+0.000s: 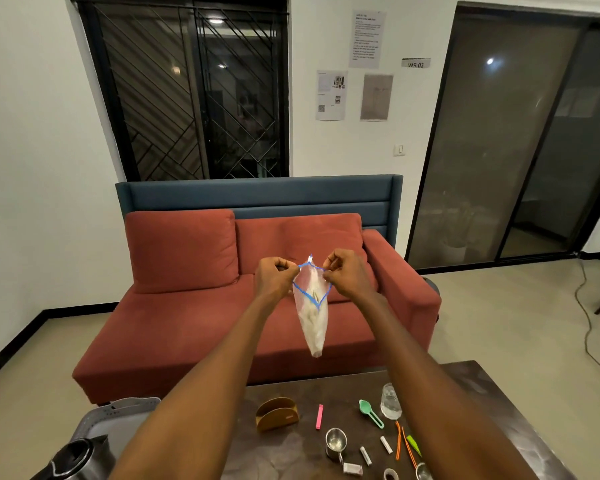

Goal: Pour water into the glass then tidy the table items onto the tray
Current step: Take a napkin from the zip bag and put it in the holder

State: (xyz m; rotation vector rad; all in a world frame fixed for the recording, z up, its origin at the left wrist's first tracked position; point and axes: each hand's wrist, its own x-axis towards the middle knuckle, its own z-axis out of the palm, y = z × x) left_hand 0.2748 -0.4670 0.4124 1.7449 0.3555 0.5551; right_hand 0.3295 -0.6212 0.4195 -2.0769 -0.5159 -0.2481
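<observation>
Glass (391, 405) stands on the table (471, 379) well below the right hand (345, 271) and under that forearm, and it looks to have water in it already, so the pouring seems done and the tidying is the step in hand. Both hands are raised in front of the chest, out over the far edge of the table. The left hand (274, 275) and the right hand are each closed in a pinch on one side of the blue-edged mouth of a clear plastic bag (311, 317), which hangs down between them; the mouth is pulled apart into a diamond shape. Something pale lies inside the bag, too blurred to name.

Far below the left hand, by that elbow, sit the grey tray (125, 408) and a dark kettle (75, 459). Below the right hand lie the loose things: a wooden holder (276, 414), a pink clip (319, 416), a green spoon (371, 414), a metal cup (335, 443), orange ties (404, 441) and small white sachets (386, 445).

Next, I judge, the bag's mouth must be pressed shut or filled, then carried down and leftward to the tray without spilling.
</observation>
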